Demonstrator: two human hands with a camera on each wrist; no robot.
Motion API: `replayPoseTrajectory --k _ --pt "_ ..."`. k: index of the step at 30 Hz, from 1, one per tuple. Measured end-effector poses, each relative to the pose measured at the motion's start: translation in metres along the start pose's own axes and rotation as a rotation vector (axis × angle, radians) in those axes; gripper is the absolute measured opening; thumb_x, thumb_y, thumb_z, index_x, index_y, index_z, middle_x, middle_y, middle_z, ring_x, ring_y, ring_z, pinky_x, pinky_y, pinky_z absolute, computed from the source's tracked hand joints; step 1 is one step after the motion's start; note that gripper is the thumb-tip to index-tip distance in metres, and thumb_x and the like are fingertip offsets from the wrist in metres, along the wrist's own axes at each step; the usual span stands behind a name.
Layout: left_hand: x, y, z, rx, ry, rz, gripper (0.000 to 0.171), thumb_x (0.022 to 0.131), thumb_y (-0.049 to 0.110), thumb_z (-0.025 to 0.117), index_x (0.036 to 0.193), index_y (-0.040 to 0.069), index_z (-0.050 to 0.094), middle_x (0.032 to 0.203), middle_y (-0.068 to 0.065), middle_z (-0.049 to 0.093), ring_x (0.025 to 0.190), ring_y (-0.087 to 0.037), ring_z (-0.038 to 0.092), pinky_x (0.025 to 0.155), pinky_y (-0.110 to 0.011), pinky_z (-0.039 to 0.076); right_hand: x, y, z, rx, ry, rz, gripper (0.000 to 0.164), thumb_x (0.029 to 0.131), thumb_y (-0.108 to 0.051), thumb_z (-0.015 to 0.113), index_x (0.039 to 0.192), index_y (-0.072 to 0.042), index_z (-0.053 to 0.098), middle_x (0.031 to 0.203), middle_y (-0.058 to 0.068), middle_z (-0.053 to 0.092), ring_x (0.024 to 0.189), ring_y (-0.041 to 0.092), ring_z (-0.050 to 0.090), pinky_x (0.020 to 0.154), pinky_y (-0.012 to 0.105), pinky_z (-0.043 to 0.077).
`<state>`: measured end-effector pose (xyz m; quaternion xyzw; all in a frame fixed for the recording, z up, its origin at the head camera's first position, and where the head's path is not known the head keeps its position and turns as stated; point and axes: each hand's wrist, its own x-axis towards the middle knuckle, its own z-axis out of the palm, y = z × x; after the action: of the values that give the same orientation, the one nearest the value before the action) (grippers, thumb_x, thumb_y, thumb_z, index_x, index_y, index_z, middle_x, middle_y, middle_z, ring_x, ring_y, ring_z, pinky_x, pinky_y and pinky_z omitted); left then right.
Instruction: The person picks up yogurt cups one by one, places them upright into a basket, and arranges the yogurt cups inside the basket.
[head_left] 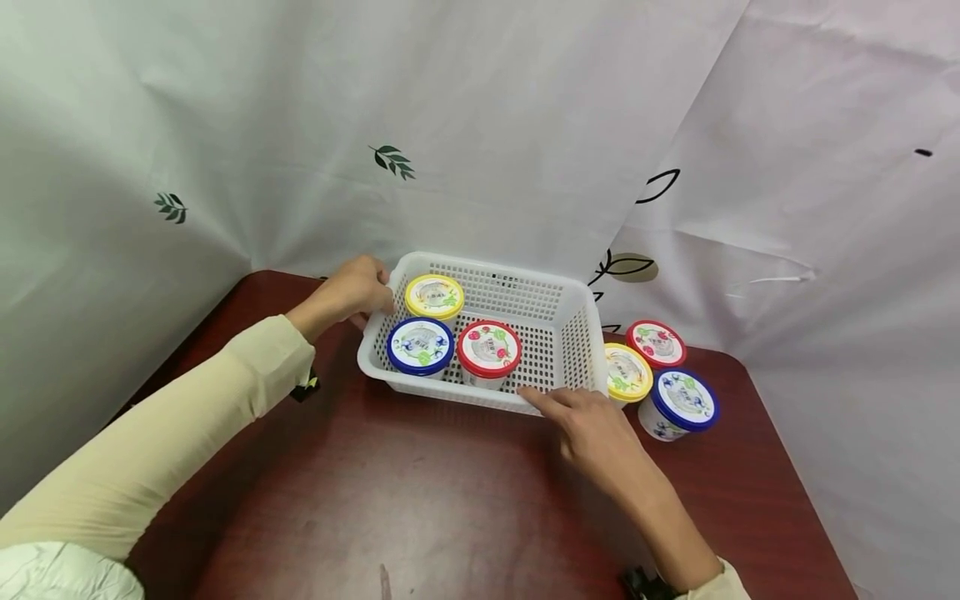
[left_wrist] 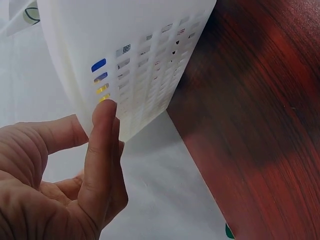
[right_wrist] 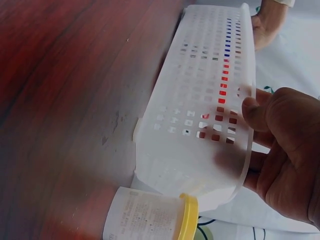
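Note:
A white perforated plastic basket [head_left: 435, 390] stands near the back of the table, a hand at each end. It contains a yellow-lidded tub [head_left: 434, 296], a blue-lidded tub [head_left: 421, 345] and a red-lidded tub [head_left: 489, 348], grouped toward its left. My left hand [head_left: 356, 287] grips the left rim; in the left wrist view its thumb [left_wrist: 65, 134] and fingers come together at the edge. Along the front rim near the right corner, my right hand [head_left: 596, 425] holds on, with the thumb [right_wrist: 255, 115] outside and the fingers reaching over to the inner side.
Right of the basket, close beside it, stand another yellow-lidded tub [head_left: 627, 372], a red-lidded tub [head_left: 656, 342] and a blue-lidded tub [head_left: 682, 402]. The dark red wooden table [head_left: 420, 500] meets a pale leaf-patterned curtain [head_left: 480, 167] behind.

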<state>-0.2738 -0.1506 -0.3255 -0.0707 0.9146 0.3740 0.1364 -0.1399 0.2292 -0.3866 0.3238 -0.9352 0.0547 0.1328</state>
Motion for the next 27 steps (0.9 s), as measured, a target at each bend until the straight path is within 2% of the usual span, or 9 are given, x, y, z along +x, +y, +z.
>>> replayPoseTrajectory --k 5,9,16,22,27 --pt "-0.001 -0.002 0.000 0.009 0.009 0.011 0.029 0.098 0.003 0.074 0.119 -0.006 0.056 0.121 -0.031 0.071 0.096 -0.039 0.082 0.068 -0.045 0.071 0.000 0.001 0.000 0.006 -0.020 0.003 0.064 0.094 0.002 0.080 0.150 -0.029 0.074 0.118 0.008 0.082 0.109 0.032 0.080 0.094 0.050 0.067" --pt "-0.002 -0.002 0.000 0.019 0.012 0.021 0.028 0.098 0.003 0.073 0.117 -0.005 0.055 0.121 -0.031 0.070 0.097 -0.040 0.081 0.068 -0.045 0.071 -0.002 0.002 0.000 0.059 -0.038 0.015 0.063 0.097 -0.001 0.079 0.154 -0.029 0.071 0.126 0.008 0.081 0.119 0.033 0.077 0.103 0.054 0.065" --pt "0.001 0.001 0.001 0.024 0.015 0.022 0.030 0.098 0.004 0.073 0.119 -0.005 0.055 0.123 -0.031 0.069 0.101 -0.042 0.081 0.075 -0.050 0.072 -0.008 0.014 -0.005 0.213 0.034 0.030 0.043 0.109 -0.026 0.074 0.152 -0.026 0.073 0.138 0.006 0.078 0.131 0.033 0.067 0.111 0.058 0.056" --pt "0.000 0.001 0.001 0.035 0.013 0.017 0.029 0.098 0.004 0.074 0.117 -0.004 0.053 0.123 -0.031 0.068 0.102 -0.043 0.081 0.074 -0.049 0.072 -0.014 0.035 -0.011 0.257 0.110 0.059 0.037 0.107 -0.017 0.075 0.144 -0.018 0.078 0.139 0.009 0.077 0.132 0.037 0.066 0.111 0.064 0.052" --pt "0.001 0.000 0.002 0.043 0.010 0.005 0.030 0.099 0.004 0.074 0.119 -0.004 0.053 0.125 -0.031 0.067 0.104 -0.043 0.081 0.073 -0.048 0.072 -0.020 0.055 -0.020 0.279 0.165 0.120 0.039 0.107 -0.011 0.072 0.147 -0.012 0.075 0.140 0.016 0.077 0.135 0.045 0.062 0.114 0.068 0.043"
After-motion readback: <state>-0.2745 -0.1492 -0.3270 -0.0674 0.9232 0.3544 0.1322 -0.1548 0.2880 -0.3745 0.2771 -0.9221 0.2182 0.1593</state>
